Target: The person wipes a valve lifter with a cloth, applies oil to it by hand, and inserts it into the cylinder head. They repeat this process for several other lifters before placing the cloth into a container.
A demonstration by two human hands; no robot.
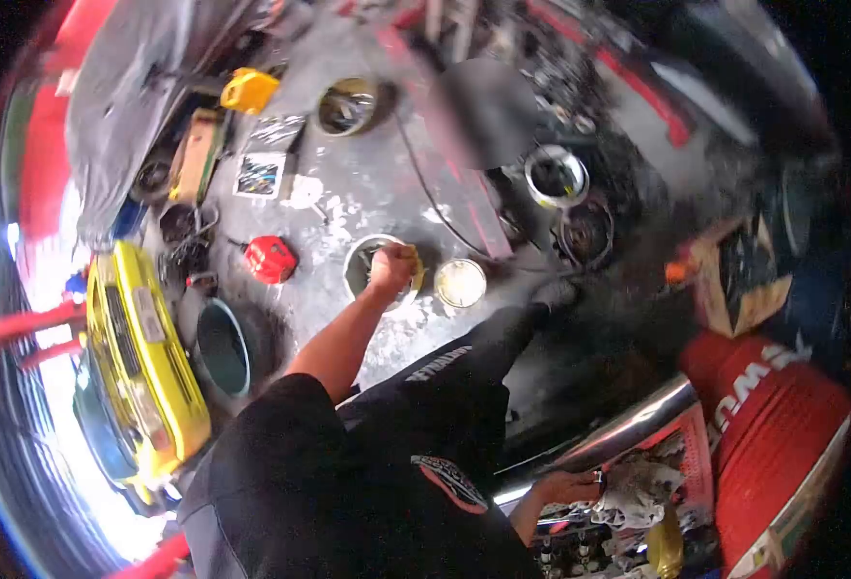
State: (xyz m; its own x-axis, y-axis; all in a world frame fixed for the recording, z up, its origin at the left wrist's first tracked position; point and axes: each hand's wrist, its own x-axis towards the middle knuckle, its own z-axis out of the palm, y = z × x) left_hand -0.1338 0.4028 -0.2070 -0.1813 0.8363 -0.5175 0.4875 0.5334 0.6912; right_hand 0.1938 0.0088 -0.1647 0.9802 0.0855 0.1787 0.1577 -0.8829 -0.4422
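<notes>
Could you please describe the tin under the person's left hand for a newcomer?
On the grey floor, find the small red canister. Right of it sit two round tins: the dark open tin under the left hand is ours, not the pale-topped tin.

Grey floor [348, 193] with white splotches. Red can [271, 259] mid-floor, yellow jug [249, 90] at far edge, teal bucket [223, 347] near left edge. Yellow cloth [416, 275]. Black shirt [348, 482]. Red tank [773, 425] with white lettering, right edge.

Left hand [392, 266] hides most of a yellow object [417, 280]; clutter [580, 87] at the upper right edge of the floor [367, 183] is blurred.
</notes>
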